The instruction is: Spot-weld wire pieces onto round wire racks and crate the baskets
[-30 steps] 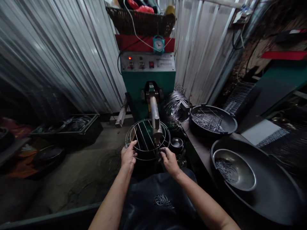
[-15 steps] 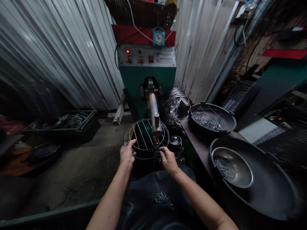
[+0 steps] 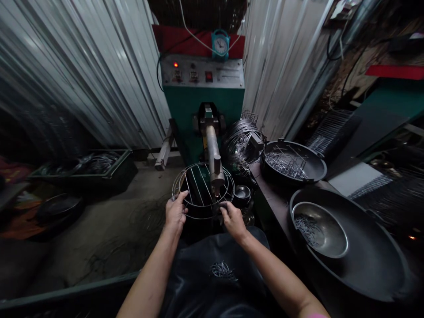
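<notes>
A round wire rack [image 3: 198,205] with parallel bars lies under the metal arm [image 3: 213,150] of a green machine [image 3: 182,104]. My left hand [image 3: 176,213] is closed on the rack's left rim, thumb on top. At the rim's near right side, just below the arm's tip, my right hand [image 3: 232,217] pinches something small and dark that I cannot make out. Small bent wire pieces [image 3: 223,270] rest on the dark apron [image 3: 198,287] over my lap.
On the right bench [image 3: 278,212] stand a black pan [image 3: 318,170] with wire pieces and a large pan [image 3: 371,256] holding a steel bowl [image 3: 334,234]. A wire coil [image 3: 240,137] hangs beside the machine. At left is a green bin [image 3: 112,174].
The view has shifted slightly. Both hands and the rack hold nearly the same place under the metal arm. A small orange glow now shows at the far right.
</notes>
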A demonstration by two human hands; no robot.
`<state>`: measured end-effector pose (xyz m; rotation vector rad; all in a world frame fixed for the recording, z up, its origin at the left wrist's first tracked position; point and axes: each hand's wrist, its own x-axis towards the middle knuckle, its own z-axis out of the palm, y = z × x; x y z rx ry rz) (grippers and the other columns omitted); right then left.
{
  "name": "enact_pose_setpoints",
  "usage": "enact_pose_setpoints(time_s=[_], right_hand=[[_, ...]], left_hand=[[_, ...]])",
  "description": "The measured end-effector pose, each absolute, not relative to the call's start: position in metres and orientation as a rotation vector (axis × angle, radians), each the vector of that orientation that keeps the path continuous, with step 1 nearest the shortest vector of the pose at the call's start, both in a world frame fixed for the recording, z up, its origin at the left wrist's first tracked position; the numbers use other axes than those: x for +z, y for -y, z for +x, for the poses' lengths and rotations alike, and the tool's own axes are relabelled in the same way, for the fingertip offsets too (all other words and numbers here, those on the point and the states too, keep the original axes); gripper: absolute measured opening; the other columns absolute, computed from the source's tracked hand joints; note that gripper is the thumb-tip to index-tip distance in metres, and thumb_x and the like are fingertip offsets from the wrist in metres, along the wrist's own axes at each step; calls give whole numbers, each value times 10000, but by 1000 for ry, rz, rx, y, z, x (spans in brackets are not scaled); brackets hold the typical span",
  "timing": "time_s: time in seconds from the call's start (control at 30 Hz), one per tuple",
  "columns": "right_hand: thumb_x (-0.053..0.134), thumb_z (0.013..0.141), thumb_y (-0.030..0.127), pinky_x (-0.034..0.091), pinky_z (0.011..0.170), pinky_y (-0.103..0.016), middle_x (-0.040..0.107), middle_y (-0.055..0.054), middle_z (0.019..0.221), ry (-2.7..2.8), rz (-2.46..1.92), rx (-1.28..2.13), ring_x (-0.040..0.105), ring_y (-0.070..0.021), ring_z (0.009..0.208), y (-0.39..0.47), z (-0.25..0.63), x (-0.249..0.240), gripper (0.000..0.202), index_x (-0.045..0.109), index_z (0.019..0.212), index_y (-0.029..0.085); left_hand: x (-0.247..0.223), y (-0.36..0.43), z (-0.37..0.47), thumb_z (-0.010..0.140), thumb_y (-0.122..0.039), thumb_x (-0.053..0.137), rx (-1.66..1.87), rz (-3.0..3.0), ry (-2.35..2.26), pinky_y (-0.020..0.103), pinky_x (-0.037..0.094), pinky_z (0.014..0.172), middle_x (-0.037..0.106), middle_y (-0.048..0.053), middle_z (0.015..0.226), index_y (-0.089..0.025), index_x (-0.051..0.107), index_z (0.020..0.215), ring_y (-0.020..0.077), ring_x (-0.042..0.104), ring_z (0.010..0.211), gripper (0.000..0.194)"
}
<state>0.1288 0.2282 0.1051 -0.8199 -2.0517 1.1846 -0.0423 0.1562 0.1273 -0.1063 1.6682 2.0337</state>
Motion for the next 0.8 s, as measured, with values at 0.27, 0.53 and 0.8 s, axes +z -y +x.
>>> enact_pose_setpoints(time_s=[0.27,0.53,0.8], right_hand=[[437,833,244,470,660,-244,666,-45,787,2035,-802,1162,626,-170,733,-231,127,105,185,593,907,179],[431,838,244,470,595,-244,655,-24,718,2015,-789,1195,620,-157,628,-237,121,102,177,585,900,181],[428,841,235,433,482,-219,656,-23,741,2024,-816,1210,569,-124,508,-241,115,106,171,579,894,176]], left_hand=[[124,-157,-44,421,-374,750,2027,-121,-1648,181,187,355,369,-103,484,-155,506,689,31,279,371,424],[121,-163,-48,416,-346,755,2027,-202,-1629,177,170,329,310,-112,454,-168,454,620,30,247,370,405],[110,-171,-57,403,-353,759,1977,-273,-1703,180,187,310,293,-104,438,-173,441,568,40,262,368,401]])
